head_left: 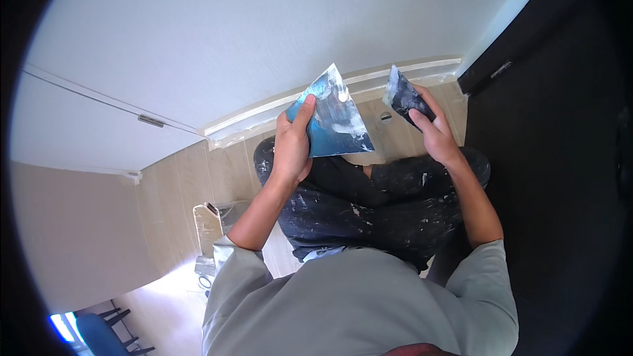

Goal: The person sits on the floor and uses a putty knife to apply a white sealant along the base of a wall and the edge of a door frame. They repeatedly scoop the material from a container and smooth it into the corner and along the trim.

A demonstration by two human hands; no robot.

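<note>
Nearest camera: grey shirt (369, 296), lower centre of frame. Left hand (293, 140), centre: fingers closed on the left edge of a flat, white-smeared plate (333, 126), thumb on top. Right hand (436, 133), right of centre: fingers pinched round a dark tool (410, 100), white crust at its upper-left end. Plate and tool apart. Judgement: plate light, stiff, perhaps slick where smeared; hold by its left edge. Tool likely light; grip its lower-right end. Hidden: left fingers beneath plate. Smears wet or dry: cannot tell. Reddish item (419, 350), bottom edge, cut off.
</note>
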